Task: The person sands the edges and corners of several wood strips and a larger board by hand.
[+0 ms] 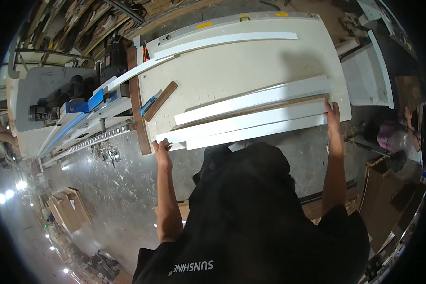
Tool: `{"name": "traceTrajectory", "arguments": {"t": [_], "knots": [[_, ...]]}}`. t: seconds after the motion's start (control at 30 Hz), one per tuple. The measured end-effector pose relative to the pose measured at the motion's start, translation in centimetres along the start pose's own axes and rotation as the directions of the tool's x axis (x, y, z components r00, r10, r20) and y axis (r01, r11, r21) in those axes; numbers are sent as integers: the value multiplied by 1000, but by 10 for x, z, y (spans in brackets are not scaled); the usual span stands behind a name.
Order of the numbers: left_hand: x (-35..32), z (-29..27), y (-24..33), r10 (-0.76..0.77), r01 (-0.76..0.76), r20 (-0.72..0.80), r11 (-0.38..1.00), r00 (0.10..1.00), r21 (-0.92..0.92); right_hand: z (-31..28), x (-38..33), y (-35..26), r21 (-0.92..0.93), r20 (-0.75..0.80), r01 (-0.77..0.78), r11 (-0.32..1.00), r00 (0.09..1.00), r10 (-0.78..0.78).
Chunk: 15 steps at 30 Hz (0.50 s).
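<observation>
workshop w/ concrete floor; white workbench point(251, 66) ahead of the person, saw rig point(80, 102) off to the left. a stack of long white strips point(251, 124) lies along the near edge of the bench, spanning hand to hand. left hand point(163, 152) sits at the stack's left end, fingers curled onto the end of the nearest strip; right hand point(332, 115) is at the opposite end, fingers pressed flat together against the strip ends. judged: a hand at each end lets the strips be squared up & kept from sliding. long axis runs left-right across the bench, right end tilted slightly away from the body. beyond the left hand: a brown wood offcut point(161, 101) w/ a blue tool point(149, 104) beside it. another white strip point(227, 40) lies farther back.
</observation>
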<state>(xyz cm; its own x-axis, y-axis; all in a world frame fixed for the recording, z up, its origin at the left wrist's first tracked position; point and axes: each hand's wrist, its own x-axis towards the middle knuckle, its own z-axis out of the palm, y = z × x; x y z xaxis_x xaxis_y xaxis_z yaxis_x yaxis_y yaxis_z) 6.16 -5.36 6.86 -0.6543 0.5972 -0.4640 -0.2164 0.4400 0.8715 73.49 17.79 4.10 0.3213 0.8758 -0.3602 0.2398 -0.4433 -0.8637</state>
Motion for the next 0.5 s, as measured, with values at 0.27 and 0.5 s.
{"name": "traceTrajectory", "arguments": {"t": [0.27,0.5], "knots": [[-7,15,34,74,-67,42,989,996,-132,6,1,-21,235,-9,-28,972,999,31],[4,11,52,122,-103,128,984,984,-147,-21,6,-23,566,62,-16,825,998,-23]]}}
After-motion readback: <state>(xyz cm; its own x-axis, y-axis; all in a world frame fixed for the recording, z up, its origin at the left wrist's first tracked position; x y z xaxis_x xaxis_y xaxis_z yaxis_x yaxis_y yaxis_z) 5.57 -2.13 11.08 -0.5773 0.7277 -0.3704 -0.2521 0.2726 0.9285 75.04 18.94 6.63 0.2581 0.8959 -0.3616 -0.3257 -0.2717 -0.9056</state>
